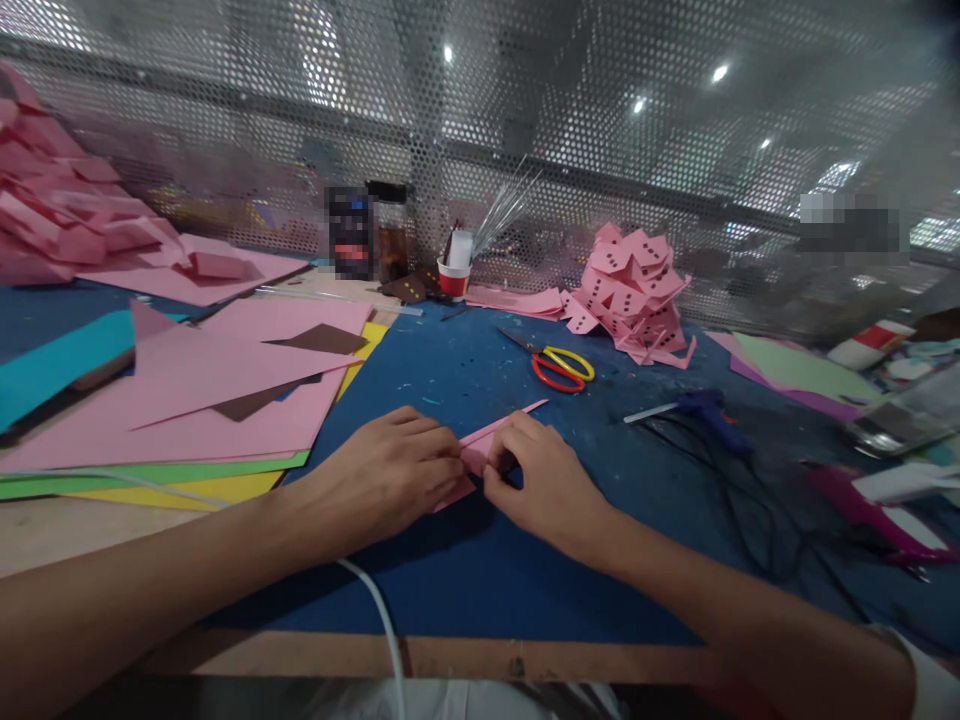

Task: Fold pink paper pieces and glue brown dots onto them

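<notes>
A small piece of pink paper, folded along one edge, is held low over the blue mat at the middle of the view. My left hand grips its left part, fingers curled over it and hiding much of that side. On the other side, my right hand pinches the paper between thumb and index finger. A narrow pink strip sticks out past the right fingertips. Just beyond my hands lie scissors with one red and one yellow handle loop.
Stacked coloured sheets cover the left side. Behind stand a red-and-white cup and a dotted pink paper model. A blue glue gun with its cord lies to the right. A white cable crosses the front edge.
</notes>
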A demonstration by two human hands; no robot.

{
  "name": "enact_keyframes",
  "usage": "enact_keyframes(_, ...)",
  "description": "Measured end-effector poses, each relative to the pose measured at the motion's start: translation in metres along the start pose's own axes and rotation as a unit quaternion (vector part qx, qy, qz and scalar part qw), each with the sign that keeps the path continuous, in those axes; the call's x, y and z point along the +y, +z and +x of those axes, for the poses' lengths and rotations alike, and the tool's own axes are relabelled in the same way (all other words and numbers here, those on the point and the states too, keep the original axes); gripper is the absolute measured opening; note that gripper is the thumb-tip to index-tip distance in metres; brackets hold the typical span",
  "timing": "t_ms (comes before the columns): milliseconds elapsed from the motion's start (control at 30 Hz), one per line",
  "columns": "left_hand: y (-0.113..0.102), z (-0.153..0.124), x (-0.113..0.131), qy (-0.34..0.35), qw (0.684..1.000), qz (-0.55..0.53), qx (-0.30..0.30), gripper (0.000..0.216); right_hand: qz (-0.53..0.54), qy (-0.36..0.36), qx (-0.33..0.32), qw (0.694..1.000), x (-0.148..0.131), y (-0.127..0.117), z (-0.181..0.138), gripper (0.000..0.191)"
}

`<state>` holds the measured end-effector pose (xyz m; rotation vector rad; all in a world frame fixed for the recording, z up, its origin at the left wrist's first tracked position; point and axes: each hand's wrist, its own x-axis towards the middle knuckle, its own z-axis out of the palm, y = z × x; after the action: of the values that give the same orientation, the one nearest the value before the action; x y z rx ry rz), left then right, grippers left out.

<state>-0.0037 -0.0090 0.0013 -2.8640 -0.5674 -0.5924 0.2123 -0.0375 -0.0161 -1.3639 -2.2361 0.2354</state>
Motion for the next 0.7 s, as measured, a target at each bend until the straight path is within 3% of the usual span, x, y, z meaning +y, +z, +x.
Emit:
enact_keyframes(500, 0.0044, -0.0016, -0.0018, 0.005, 1.000, 0.015, -0.019, 0.027, 0.000, -0.001, 0.003, 1.000, -0.0003, -0.0007, -0.0001, 0.011)
enact_keyframes(700, 0.0041, -0.0013, -0.0019, -0.008, 0.999, -0.005, -0.030, 0.025, -0.002, -0.087, 0.007, 0.996, -0.0002, -0.0049, -0.0038, 0.022)
